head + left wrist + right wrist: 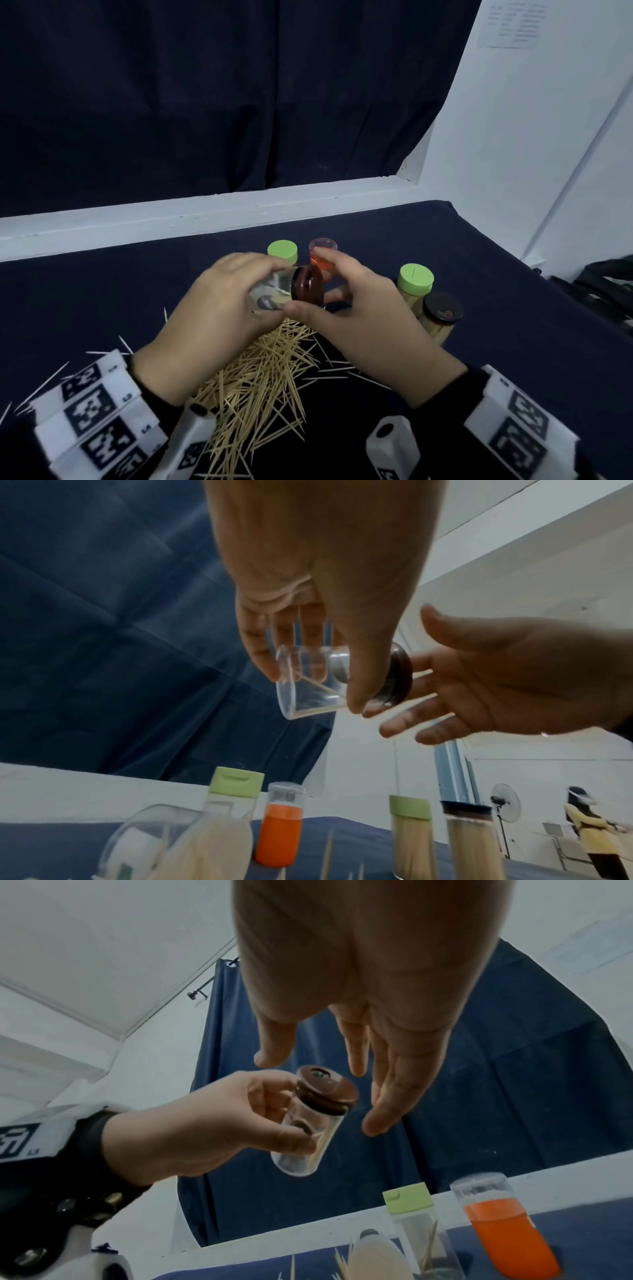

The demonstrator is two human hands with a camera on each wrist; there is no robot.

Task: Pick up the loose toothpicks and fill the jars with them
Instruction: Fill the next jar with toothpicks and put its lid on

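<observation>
Loose toothpicks (260, 380) piled on the dark cloth (102, 291) directly below the grip. Left hand (209, 322) grips a near-empty clear jar (308, 680) on its side in the air, brown lid (325, 1091) on. Right hand (363, 325) at the lid, fingers (394, 1085) spread, holding nothing. Beyond the grip: green-capped jar (282, 251), orange vial (279, 834). Right of it: two full jars (428, 301).

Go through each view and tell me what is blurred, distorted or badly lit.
Head view: dim overall, and the brown-capped jar in the left hand is smeared by motion. Left wrist view: wide-angle stretch bends the walls, and the nearest jar at the bottom is soft. Right wrist view: the right hand looms oversized, and the orange jar is slightly blurred.
</observation>
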